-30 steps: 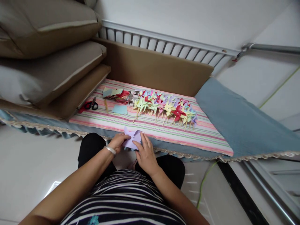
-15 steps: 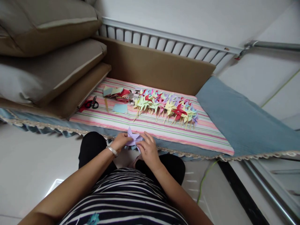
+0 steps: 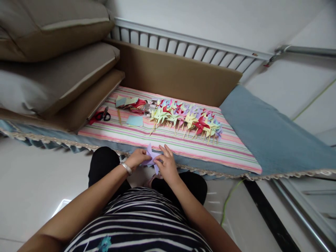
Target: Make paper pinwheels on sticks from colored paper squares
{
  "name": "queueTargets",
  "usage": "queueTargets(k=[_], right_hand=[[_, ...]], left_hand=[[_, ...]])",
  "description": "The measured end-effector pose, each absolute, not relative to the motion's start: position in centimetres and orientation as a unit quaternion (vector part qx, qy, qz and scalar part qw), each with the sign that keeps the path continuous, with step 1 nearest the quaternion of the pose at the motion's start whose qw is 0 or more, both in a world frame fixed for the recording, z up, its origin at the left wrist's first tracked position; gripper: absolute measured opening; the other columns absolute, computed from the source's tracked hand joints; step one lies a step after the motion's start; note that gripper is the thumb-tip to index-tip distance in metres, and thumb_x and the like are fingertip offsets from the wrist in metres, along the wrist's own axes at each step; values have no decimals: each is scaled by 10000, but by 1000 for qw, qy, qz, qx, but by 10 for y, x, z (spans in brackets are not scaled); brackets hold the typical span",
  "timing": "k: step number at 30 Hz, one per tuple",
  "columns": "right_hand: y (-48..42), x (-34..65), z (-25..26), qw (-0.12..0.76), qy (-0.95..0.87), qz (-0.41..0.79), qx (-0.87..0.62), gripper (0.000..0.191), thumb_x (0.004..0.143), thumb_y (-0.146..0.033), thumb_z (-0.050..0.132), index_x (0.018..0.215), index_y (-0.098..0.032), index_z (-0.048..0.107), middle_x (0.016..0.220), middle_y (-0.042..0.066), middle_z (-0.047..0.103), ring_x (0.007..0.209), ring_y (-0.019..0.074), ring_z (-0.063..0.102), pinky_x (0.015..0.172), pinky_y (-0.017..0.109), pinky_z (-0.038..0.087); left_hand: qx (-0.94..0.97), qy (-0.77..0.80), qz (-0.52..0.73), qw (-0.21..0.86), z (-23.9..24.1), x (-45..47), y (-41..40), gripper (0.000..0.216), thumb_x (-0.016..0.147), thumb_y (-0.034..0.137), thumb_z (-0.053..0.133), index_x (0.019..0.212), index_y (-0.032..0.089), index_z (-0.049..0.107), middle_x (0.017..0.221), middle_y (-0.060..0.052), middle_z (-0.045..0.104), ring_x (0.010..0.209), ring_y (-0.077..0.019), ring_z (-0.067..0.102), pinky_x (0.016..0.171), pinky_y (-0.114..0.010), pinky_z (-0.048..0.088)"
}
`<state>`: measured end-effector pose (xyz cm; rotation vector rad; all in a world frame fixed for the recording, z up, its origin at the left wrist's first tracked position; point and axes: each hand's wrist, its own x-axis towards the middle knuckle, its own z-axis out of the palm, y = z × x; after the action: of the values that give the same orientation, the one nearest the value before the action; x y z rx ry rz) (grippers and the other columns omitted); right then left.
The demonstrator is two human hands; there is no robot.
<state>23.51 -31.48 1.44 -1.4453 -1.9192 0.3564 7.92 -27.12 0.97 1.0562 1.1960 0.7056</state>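
A purple paper pinwheel [image 3: 150,153] is held in front of my knees, just off the front edge of the bed. My left hand [image 3: 138,158] pinches it from the left, thumb near its middle. From the other side my right hand [image 3: 166,163] grips it between thumb and forefinger at the centre, with the other fingers raised. Whether a pin sits at that centre is hidden by the fingers. Beyond my hands, on the striped cloth [image 3: 126,134], lie several finished pinwheels [image 3: 190,120] on wooden sticks, in red, yellow, pink, blue and purple.
Left of the pinwheels are a stack of coloured paper pieces [image 3: 132,104], a blue paper sheet [image 3: 134,120], thin wooden sticks [image 3: 119,116] and black-handled scissors [image 3: 104,115]. Large cushions [image 3: 57,70] are piled at the left. A brown board [image 3: 173,70] stands along the back.
The purple pinwheel has turned a little in my fingers, with one point now more upright. My right thumb and forefinger have moved in to its centre.
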Motion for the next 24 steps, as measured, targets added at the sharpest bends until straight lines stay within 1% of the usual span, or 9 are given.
queueTargets(k=[3,8,14,19,24], right_hand=[[-315,234,16,344,-744,134,-557,73,733,-135,638,708,-188,681,1293,117,527,1310,295,306,1028,510,295],[-315,231,17,340,-731,137,-576,60,702,-150,670,670,-200,662,1290,97,529,1304,301,311,1021,524,291],[-313,229,18,324,-720,158,-593,65,681,-136,678,658,-194,662,1277,112,539,1297,300,320,1023,517,285],[-310,229,17,319,-712,174,-600,81,663,-134,680,637,-208,660,1248,86,564,1276,288,358,1018,518,291],[-306,226,13,307,-706,185,-611,88,643,-126,682,617,-205,656,1205,89,591,1242,293,404,1006,513,309]], left_hand=[[469,516,308,647,9,80,-271,122,492,235,662,550,136,618,473,16,543,454,-95,438,486,-218,308],[477,502,299,657,13,80,-273,141,487,250,665,549,130,626,484,9,545,458,-95,437,486,-220,301],[480,492,292,665,18,78,-276,133,501,252,663,542,130,627,464,12,536,449,-90,413,483,-221,281],[487,481,282,673,23,75,-277,156,513,273,667,531,125,624,450,18,513,442,-80,390,481,-220,265],[501,474,277,669,21,73,-277,176,524,288,668,514,127,597,445,27,490,438,-71,364,473,-220,240]])
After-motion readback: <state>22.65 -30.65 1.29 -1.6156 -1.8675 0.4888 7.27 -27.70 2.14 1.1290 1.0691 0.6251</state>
